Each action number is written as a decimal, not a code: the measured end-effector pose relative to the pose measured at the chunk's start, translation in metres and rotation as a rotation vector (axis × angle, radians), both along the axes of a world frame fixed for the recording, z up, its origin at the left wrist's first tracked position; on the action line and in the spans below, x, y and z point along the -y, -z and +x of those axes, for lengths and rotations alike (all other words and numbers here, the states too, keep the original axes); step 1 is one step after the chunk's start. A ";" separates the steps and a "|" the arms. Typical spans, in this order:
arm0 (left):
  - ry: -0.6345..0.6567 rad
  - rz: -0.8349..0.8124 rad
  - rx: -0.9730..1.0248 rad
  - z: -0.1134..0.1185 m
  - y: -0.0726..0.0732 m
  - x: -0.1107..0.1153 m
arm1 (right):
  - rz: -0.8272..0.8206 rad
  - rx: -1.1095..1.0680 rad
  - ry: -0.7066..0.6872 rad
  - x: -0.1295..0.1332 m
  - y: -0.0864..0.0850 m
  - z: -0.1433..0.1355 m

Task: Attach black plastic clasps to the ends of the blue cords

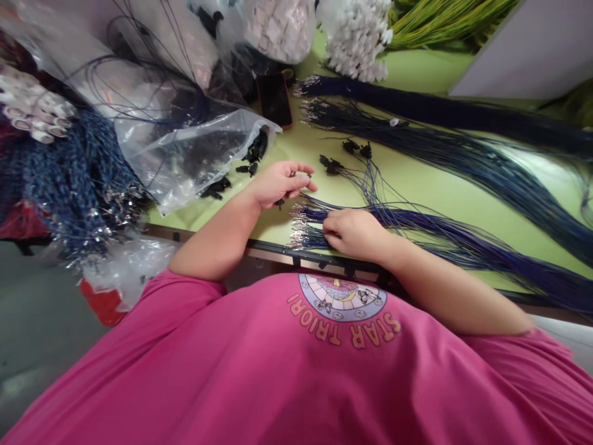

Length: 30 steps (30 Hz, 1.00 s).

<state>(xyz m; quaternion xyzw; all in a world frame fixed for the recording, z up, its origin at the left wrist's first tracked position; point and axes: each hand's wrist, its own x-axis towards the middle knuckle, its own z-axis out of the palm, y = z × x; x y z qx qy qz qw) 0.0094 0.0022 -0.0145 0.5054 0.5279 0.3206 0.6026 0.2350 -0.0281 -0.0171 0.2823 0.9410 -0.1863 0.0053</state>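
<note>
My left hand is over the tabletop, its fingers half curled and the thumb brought in toward them. A small dark piece shows between thumb and fingers; I cannot tell how firmly I have it. Another dark bit shows at the lower edge of that hand.

My right hand is just beside the left, palm down, its fingers curled closed on the near wires, close to their silver tips. These wires lie along the front edge of the tabletop, tips toward my left, and run off to the right under my forearm.

Beyond my right hand, some black connectors sit on thin wires that spread back toward the near bundle. Farther back, two thick bundles of dark wires stretch off to the right, tips also toward my left.

Left of my left hand, loose black connectors lie at the mouth of a clear bag. A phone lies behind my left hand, with bags of white parts past it and yellow-green wires at the back. To my far left hang blue wires with shiny ends.
</note>
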 end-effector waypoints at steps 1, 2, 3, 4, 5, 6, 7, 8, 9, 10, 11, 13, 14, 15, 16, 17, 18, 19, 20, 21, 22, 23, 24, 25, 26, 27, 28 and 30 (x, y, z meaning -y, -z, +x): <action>-0.009 0.015 0.004 -0.001 0.000 0.000 | -0.028 -0.028 0.027 -0.001 -0.002 0.001; -0.013 0.026 0.013 -0.002 0.001 0.000 | -0.054 -0.051 0.059 -0.003 -0.004 0.003; -0.011 0.030 0.028 -0.002 0.001 0.000 | -0.075 -0.068 0.091 -0.004 -0.004 0.003; -0.004 0.030 0.045 -0.003 0.002 0.000 | -0.088 -0.078 0.116 -0.004 -0.004 0.004; 0.008 0.030 0.065 -0.004 0.002 0.000 | -0.097 -0.081 0.128 -0.004 -0.003 0.003; 0.022 0.028 0.083 -0.004 0.002 0.000 | -0.105 -0.078 0.127 -0.003 -0.002 0.003; 0.034 0.027 0.100 -0.004 0.003 0.000 | -0.112 -0.072 0.119 -0.002 0.000 0.002; 0.043 0.026 0.114 -0.005 0.003 0.000 | -0.120 -0.064 0.107 -0.001 0.002 0.000; 0.048 0.025 0.126 -0.005 0.004 0.001 | -0.126 -0.057 0.094 0.001 0.004 -0.001; 0.049 0.023 0.134 -0.005 0.004 0.001 | -0.127 -0.055 0.081 0.003 0.005 -0.002; 0.045 0.018 0.140 -0.005 0.004 0.001 | -0.122 -0.057 0.068 0.004 0.006 -0.003; 0.029 0.003 0.153 -0.004 0.004 0.002 | -0.109 -0.079 0.046 0.006 0.005 -0.004; 0.026 -0.005 0.159 -0.004 0.003 0.002 | -0.107 -0.096 0.045 0.006 0.005 -0.004; 0.031 -0.010 0.165 -0.003 0.003 0.003 | -0.109 -0.116 0.056 0.005 0.004 -0.004; 0.042 -0.015 0.165 -0.003 0.002 0.003 | -0.119 -0.136 0.077 0.004 0.003 -0.004; 0.059 -0.017 0.159 -0.002 0.002 0.003 | -0.133 -0.154 0.106 0.003 0.002 -0.004; 0.077 -0.017 0.147 -0.002 0.002 0.004 | -0.147 -0.165 0.142 0.002 0.001 -0.004; 0.092 -0.017 0.131 -0.002 0.002 0.004 | -0.157 -0.166 0.175 0.002 0.001 -0.004; 0.102 -0.016 0.115 -0.002 0.002 0.004 | -0.156 -0.156 0.202 0.001 0.000 -0.004; 0.106 -0.014 0.103 -0.002 0.002 0.004 | -0.139 -0.132 0.215 0.001 0.000 -0.004; 0.109 -0.011 0.095 -0.002 0.003 0.003 | -0.104 -0.096 0.213 0.001 0.000 -0.004; 0.109 -0.007 0.089 -0.003 0.003 0.003 | -0.060 -0.049 0.200 0.002 -0.001 -0.004; 0.106 -0.003 0.083 -0.003 0.004 0.003 | -0.017 -0.002 0.181 0.002 -0.002 -0.003; 0.106 0.000 0.072 -0.003 0.004 0.003 | 0.014 0.033 0.168 0.002 -0.003 -0.003; 0.109 0.004 0.056 -0.003 0.004 0.003 | 0.030 0.045 0.171 0.002 -0.005 -0.001; 0.119 0.003 0.040 -0.002 0.003 0.004 | 0.028 0.025 0.191 0.001 -0.006 0.000; 0.131 0.002 0.024 -0.001 0.002 0.004 | 0.010 -0.027 0.229 0.000 -0.008 0.002; 0.159 -0.004 0.001 0.000 0.000 0.006 | -0.063 -0.194 0.326 -0.005 -0.009 0.006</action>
